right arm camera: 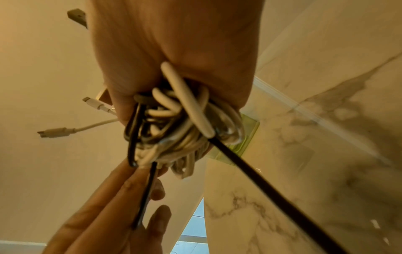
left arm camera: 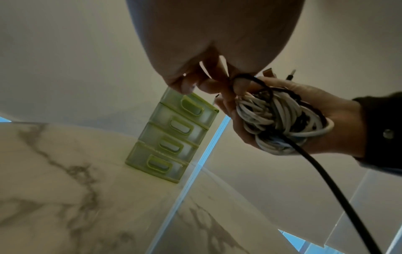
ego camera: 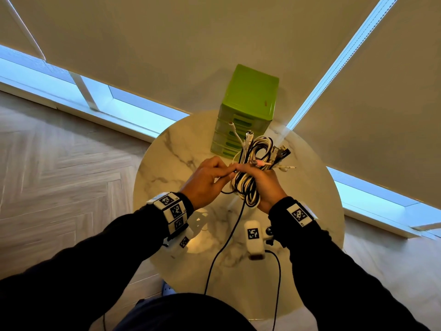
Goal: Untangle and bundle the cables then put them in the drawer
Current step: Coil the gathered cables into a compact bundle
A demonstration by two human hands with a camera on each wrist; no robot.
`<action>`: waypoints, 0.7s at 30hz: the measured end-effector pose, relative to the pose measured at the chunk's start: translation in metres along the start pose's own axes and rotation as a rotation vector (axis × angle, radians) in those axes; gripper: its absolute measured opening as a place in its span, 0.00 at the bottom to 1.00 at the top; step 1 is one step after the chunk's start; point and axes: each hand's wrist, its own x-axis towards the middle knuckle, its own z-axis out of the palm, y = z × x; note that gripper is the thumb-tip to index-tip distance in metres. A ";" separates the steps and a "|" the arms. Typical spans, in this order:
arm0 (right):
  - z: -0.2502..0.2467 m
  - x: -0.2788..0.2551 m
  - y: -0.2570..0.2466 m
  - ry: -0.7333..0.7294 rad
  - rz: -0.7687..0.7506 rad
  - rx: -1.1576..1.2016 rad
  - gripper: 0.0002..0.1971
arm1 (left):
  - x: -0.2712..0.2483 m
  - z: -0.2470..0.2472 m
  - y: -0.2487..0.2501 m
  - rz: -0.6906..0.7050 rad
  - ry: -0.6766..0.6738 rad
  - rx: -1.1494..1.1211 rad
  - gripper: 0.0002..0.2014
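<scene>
My right hand [ego camera: 268,187] grips a coiled bundle of white and black cables [ego camera: 248,185] above the round marble table [ego camera: 167,151]. Several plugs [ego camera: 282,151] stick out of its far end. The bundle [left arm camera: 276,120] fills that palm in the left wrist view. My left hand [ego camera: 207,180] touches the bundle's left side and pinches a loose black cable [right arm camera: 145,197] between its fingers. That black cable [ego camera: 229,237] hangs from the bundle down past the table's near edge. All drawers of the green drawer unit [ego camera: 250,96] behind the hands look closed [left arm camera: 172,139].
The drawer unit stands at the table's far edge, by the blind-covered windows. Bare marble [left arm camera: 54,189] lies left of and below the hands. Wood floor [ego camera: 59,163] surrounds the table. A white wrist camera [ego camera: 254,237] with its own black lead hangs under my right wrist.
</scene>
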 end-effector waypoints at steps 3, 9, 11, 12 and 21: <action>-0.003 0.001 -0.002 -0.022 0.047 0.032 0.19 | 0.001 -0.002 0.000 -0.095 -0.030 0.039 0.12; -0.001 0.000 -0.005 -0.006 0.085 0.031 0.14 | 0.004 0.002 0.008 -0.406 0.065 -0.387 0.07; -0.002 -0.003 -0.006 -0.009 0.071 -0.013 0.05 | 0.006 0.001 0.015 -0.472 0.063 -0.567 0.16; -0.002 -0.004 -0.006 -0.015 0.040 -0.058 0.02 | 0.009 -0.001 0.020 -0.469 0.060 -0.644 0.21; -0.002 -0.008 0.002 -0.173 -0.025 -0.579 0.18 | 0.042 -0.004 0.040 -0.531 -0.001 -0.600 0.24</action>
